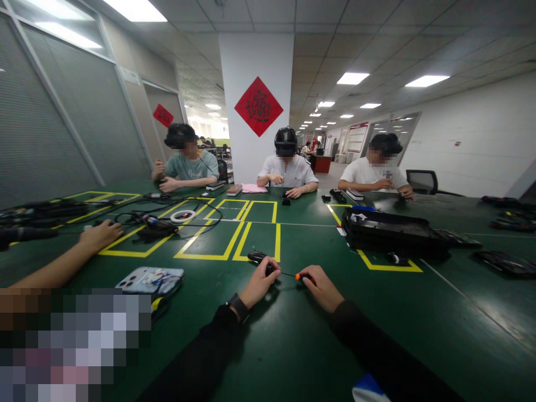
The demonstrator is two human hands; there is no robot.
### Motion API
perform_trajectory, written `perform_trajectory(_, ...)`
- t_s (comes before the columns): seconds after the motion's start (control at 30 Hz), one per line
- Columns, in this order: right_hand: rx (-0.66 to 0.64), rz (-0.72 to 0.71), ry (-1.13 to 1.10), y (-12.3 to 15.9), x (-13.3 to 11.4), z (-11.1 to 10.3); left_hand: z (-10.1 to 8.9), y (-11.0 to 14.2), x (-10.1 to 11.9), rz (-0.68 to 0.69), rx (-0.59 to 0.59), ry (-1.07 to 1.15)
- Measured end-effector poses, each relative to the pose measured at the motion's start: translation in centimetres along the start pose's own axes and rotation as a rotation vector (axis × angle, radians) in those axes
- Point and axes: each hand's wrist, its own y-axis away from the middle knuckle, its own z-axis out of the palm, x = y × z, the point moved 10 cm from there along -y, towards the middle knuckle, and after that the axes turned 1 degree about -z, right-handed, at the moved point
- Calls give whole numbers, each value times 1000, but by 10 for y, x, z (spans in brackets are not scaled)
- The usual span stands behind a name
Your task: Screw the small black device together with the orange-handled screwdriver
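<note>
My left hand (260,283) is closed around a small black part (269,269), mostly covered by the fingers. My right hand (321,285) grips a screwdriver (298,276) with an orange and black handle. Its thin shaft points left and reaches the black part at my left fingertips; whether the tip sits inside it, I cannot tell. Just beyond my left fingers a black object (256,256) lies over the yellow tape line; its kind is unclear. Both hands are low over the green table (288,340).
A co-worker's arm (94,240) reaches in from the left, beside a pale blue case (153,280). Black cables and a white tape roll (183,216) lie further off. To the right stands a long black open case (387,229). Several people sit across the table.
</note>
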Motion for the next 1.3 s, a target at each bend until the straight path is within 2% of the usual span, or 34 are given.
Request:
perform_trajectory(0.53, 39, 36, -56, 1, 8, -3, 0, 0, 1, 16, 12, -5)
perform_trajectory(0.9, 65, -17, -62, 3, -6, -13, -1, -1, 0, -3, 22, 20)
perform_trajectory(1.07, 30, -12, -132, 4, -7, -9, -1, 0, 3, 2, 5, 10)
perform_trajectory(1.3, 3, 48, 4, 5, -3, -1, 0, 0, 5, 19, 2, -23)
